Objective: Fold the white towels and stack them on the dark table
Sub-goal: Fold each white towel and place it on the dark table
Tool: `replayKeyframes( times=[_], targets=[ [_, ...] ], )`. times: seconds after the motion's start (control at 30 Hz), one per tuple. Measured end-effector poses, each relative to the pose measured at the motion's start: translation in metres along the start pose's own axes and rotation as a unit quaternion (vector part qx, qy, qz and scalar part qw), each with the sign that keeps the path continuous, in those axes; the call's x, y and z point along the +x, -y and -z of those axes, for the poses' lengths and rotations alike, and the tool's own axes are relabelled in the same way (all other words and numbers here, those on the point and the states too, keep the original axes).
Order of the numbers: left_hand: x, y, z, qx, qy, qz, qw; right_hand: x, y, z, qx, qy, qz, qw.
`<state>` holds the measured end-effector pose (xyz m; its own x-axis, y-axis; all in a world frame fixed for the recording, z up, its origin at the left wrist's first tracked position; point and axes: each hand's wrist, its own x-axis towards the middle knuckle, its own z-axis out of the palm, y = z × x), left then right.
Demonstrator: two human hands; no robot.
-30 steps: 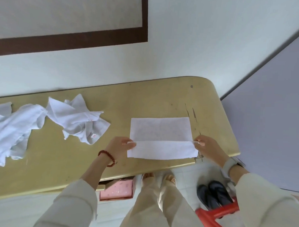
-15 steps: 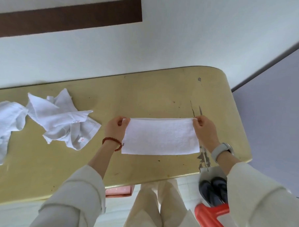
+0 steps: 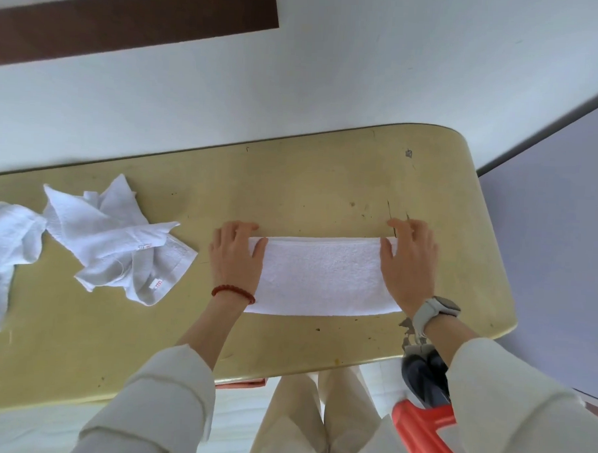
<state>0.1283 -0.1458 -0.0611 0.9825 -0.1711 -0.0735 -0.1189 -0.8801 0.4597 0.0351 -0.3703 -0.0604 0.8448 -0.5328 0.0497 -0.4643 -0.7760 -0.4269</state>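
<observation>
Fingers flat and lightly spread, both my hands press the ends of a folded white towel [image 3: 322, 277] onto the yellow table [image 3: 293, 178]: my left hand [image 3: 236, 258], a red bead bracelet [image 3: 233, 292] at its wrist, covers the left end, and my right hand [image 3: 409, 262], above a pale wristwatch [image 3: 434, 311], covers the right end. Neither hand pinches the cloth. The towel lies as a long band near the table's right end, folded in half as far as I can judge, with further folds likely needed. Left of it wait a crumpled white towel [image 3: 118, 242] and, beyond that at the table's left end, another rumpled towel [image 3: 5, 247], both unfolded. No stack and no dark table show in view, so most of the job remains. No containers sit on the table; a red plastic frame [image 3: 422, 433] stands below its right end, contents unclear.
</observation>
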Motion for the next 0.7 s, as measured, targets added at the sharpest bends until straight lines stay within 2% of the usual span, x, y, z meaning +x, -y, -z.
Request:
replayKeyframes(
  times=[0.1,0.17,0.33,0.7],
  targets=[
    [-0.002,-0.004,-0.011,0.042,-0.020,-0.140,0.989,0.001,0.013,-0.009,-0.034,-0.014,0.169,0.985],
    [0.000,-0.007,-0.018,0.048,-0.017,-0.185,0.981,0.002,0.025,-0.017,-0.034,0.021,0.211,0.977],
    [0.004,-0.008,-0.026,0.077,-0.019,-0.211,0.974,0.003,0.038,-0.033,-0.053,0.075,0.215,0.972],
    [0.007,-0.011,-0.022,0.064,0.004,-0.210,0.976,0.008,0.046,-0.032,-0.048,0.097,0.220,0.970]
  ],
)
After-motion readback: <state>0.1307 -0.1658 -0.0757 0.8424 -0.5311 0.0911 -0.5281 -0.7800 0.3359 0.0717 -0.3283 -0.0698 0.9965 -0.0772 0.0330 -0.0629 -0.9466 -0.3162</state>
